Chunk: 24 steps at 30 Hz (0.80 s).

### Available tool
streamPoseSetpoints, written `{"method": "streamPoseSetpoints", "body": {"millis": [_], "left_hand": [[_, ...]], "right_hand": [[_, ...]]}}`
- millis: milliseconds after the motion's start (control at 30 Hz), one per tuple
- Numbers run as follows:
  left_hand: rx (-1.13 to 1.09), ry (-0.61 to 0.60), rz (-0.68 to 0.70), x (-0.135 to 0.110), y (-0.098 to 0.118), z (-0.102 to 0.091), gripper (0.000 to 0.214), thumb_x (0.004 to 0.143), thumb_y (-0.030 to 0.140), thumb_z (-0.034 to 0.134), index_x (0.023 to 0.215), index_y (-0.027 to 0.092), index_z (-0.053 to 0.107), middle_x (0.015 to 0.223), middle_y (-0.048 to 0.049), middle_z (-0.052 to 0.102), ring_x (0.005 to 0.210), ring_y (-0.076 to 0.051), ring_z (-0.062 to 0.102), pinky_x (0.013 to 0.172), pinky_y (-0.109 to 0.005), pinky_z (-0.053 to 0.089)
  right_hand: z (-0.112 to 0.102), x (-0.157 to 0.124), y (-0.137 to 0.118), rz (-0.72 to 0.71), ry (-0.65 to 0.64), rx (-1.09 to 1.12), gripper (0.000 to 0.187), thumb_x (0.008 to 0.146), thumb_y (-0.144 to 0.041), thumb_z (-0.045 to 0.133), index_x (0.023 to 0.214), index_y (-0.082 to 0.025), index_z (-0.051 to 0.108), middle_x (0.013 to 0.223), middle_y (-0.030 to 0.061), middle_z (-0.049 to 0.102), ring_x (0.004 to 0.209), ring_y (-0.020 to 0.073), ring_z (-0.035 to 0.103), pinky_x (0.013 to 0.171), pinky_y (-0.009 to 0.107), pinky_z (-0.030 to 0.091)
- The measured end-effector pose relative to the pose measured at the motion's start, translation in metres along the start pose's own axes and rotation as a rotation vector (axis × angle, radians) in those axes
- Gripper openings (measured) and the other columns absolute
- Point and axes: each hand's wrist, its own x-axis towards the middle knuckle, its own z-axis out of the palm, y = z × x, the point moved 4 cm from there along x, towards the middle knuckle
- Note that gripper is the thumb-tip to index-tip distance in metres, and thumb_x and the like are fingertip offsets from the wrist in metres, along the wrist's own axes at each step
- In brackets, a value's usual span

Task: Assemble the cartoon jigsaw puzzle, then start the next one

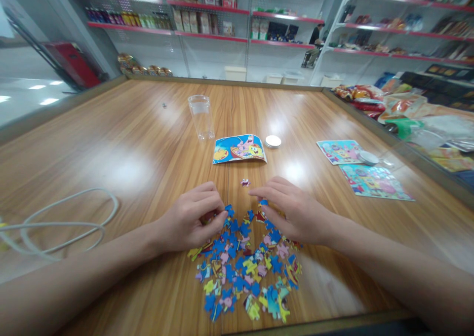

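Observation:
Loose jigsaw puzzle pieces point(240, 267) in blue, yellow and pink lie in a heap on the wooden table near its front edge. My left hand point(194, 215) rests at the heap's upper left, fingers curled in and thumb against the index finger; whatever they may hold is hidden. On the other side, my right hand point(292, 205) lies low over the upper right pieces, fingers apart and the index stretched out. Just beyond its fingertip sits a single puzzle piece point(245, 182), apart from the heap. Farther back is a slightly curled cartoon picture sheet point(240, 149).
A clear plastic cup point(202, 118) and a round white lid point(273, 141) stand beyond the sheet. Two more picture sheets point(375, 182) lie at right, with another lid point(369, 158). A white cable point(70, 224) loops at left. Packaged goods point(403, 104) line the right edge.

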Motion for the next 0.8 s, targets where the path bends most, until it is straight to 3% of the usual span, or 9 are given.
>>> {"method": "streamPoseSetpoints", "body": {"millis": [800], "left_hand": [[0.001,-0.012,-0.016,-0.0024,-0.0022,0.0009,0.015,0.088,0.006,0.059,0.079,0.017,0.055,0.066,0.0001,0.049,0.067,-0.015,0.041,0.062,-0.030,0.034]], "right_hand": [[0.0009,-0.0006,0.0000,0.010,-0.028,0.003,0.033,0.093,-0.010,0.049,0.124,-0.008,0.061,0.109,0.0139,0.069,0.099,0.0243,0.058,0.088,0.042,0.051]]}}
